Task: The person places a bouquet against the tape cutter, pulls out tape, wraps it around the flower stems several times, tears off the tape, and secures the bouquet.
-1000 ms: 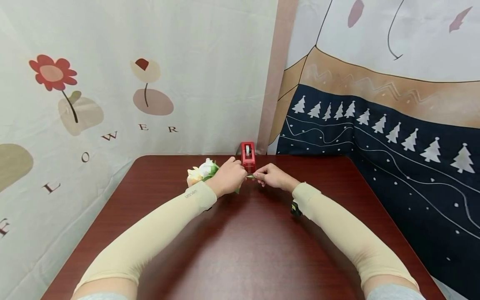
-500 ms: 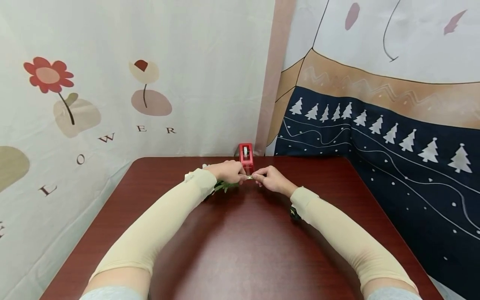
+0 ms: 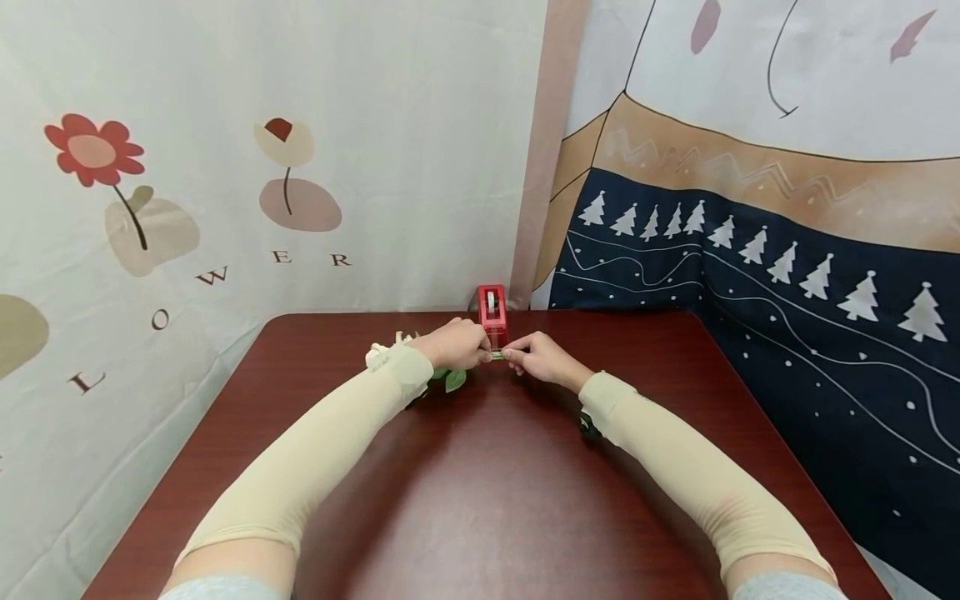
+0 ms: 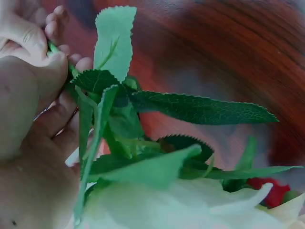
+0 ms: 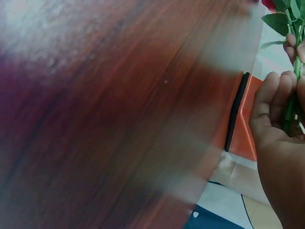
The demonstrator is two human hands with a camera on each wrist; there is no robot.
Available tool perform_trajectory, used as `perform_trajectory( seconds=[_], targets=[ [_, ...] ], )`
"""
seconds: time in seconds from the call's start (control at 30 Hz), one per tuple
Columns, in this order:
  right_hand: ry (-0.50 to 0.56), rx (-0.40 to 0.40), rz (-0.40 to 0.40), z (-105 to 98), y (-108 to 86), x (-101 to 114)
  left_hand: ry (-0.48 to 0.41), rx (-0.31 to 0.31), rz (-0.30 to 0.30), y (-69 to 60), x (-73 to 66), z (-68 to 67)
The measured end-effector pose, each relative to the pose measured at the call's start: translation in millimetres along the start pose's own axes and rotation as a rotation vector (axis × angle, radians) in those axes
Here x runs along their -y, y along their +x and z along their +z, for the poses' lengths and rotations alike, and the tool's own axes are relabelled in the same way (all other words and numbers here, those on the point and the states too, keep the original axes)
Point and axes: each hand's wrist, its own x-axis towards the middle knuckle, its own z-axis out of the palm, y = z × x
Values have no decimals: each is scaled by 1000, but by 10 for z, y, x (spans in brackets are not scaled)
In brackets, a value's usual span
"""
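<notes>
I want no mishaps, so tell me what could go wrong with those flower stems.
The thin stems could slip or twist, held as they are by both the left grip and the right grip. The leaves beside the left grip might get bent or caught. A forward nudge might knock the red tape dispenser, which stands just beyond the stems near the far edge of the table.

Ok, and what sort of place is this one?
Probably an indoor corner dressed for recording, though I can't be sure: a reddish-brown table stands against a pale hanging printed with flowers, and beside that is a second hanging printed with white trees on navy.
</notes>
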Motion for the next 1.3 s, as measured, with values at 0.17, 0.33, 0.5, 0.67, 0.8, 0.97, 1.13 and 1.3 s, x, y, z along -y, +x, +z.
perform_trajectory(
  seconds=[0.17,0.33,0.5,0.67,0.8,0.97,1.13,1.3],
  targets=[
    [-3,17,29,-7,18,18,102,-56,35,-17,-26,31],
    [-18,68,32,-76,67,6,153,-91,42,-6,-16,80],
    [-38,132,19,-165,145,13,252,-148,78,-6,5,136],
    [7,155,72,-238,225,48,429,-236,153,-29,-45,128],
    [47,193,135,-292,277,54,593,-324,199,-45,-107,116],
    [116,258,181,-343,303,53,752,-388,236,-52,-149,132],
    [165,284,207,-375,286,82,832,-442,284,-61,-170,156],
    [178,252,197,-351,267,95,829,-467,273,-59,-158,204]
  ],
)
